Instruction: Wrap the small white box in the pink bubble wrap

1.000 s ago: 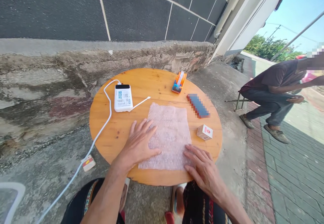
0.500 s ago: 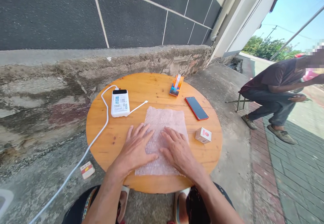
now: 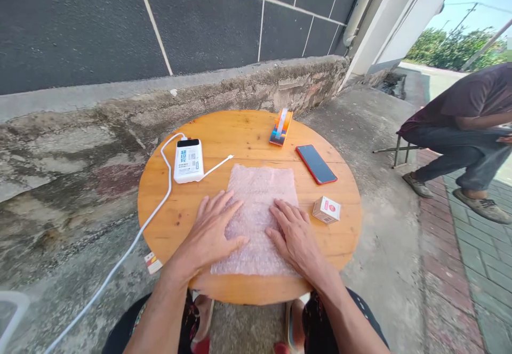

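The dark wall (image 3: 208, 18) ran out of view at the far left, its slabs split by pale joints above a rough, flaking base. At the right, a seated person (image 3: 456, 111) was cut off by the frame, the head out of sight. The round table (image 3: 240, 135) of knotty, varnished wood stood in the middle, its near rim partly hidden under the forearms. Bubble wrap (image 3: 256, 220), pinkish, translucent and nearly rectangular, lay flat at the near middle of the table; its near right corner was hidden by the right wrist, and whether it was a single layer could not be told. A strip of wood ran between it and the near rim, and a wider stretch lay beyond its far edge. The left hand (image 3: 216, 226) spread its fingers wide over the wrap's left edge; the right hand (image 3: 294, 231) lay over its right part, fingers loosely extended and less spread. How firmly either palm pressed could not be told. The white cable (image 3: 136, 241) left the frame at the near left. At the far left stood the boxy white power bank (image 3: 189, 161), its print too small to read; at the right lay the flat, red-edged phone (image 3: 316, 164). The orange and blue tape dispenser (image 3: 281, 127) sat near the far rim, and the small carton (image 3: 327, 209) right of the wrap. Beyond the near left rim, a packet (image 3: 152, 263) showed only in part.
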A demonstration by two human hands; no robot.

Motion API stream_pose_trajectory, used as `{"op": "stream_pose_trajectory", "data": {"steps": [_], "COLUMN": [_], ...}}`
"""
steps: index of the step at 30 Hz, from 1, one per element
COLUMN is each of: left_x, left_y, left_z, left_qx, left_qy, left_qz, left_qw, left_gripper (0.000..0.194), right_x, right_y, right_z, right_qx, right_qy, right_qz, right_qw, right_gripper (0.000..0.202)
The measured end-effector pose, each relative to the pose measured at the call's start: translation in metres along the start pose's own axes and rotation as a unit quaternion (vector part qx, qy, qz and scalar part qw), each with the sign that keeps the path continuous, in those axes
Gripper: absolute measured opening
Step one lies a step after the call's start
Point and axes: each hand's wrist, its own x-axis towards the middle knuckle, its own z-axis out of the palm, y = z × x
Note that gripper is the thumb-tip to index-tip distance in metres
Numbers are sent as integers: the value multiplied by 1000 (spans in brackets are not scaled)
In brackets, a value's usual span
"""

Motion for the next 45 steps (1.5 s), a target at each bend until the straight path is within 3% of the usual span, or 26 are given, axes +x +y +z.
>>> {"op": "stream_pose_trajectory", "data": {"steps": [3, 6, 10, 15, 21, 26, 35, 41, 45], "left_x": [0, 5, 11, 9, 11, 12, 10, 11, 11], "left_y": [10, 23, 31, 19, 16, 17, 16, 16, 12], "left_z": [-12, -19, -5, 17, 18, 17, 14, 15, 12], "left_qx": [6, 12, 8, -5, -11, -7, -3, -3, -2], "left_qy": [38, 28, 10, 18, 30, 22, 20, 18, 0], "left_qz": [13, 59, 68, 70, 78, 72, 79, 77, 87], "left_qw": [999, 998, 998, 997, 996, 997, 997, 997, 996], "left_gripper": [50, 45, 59, 62, 62, 63, 64, 64, 66], "right_x": [0, 1, 1, 4, 21, 30, -4, -25, -34], "right_y": [0, 0, 1, 3, -4, -4, 16, 5, 12], "right_z": [1, 0, -2, -6, -12, -1, -8, -14, -16], "right_qx": [4, 6, 9, 11, 8, -18, -49, -5, 8], "right_qy": [4, 10, 13, 8, 45, 6, 14, -20, -32], "right_qz": [0, -4, -9, -14, -16, -42, 18, -51, -57], "right_qw": [1000, 1000, 1000, 1000, 999, 999, 999, 998, 998], "right_gripper": [41, 41, 41, 35, 36, 39, 35, 38, 45]}}
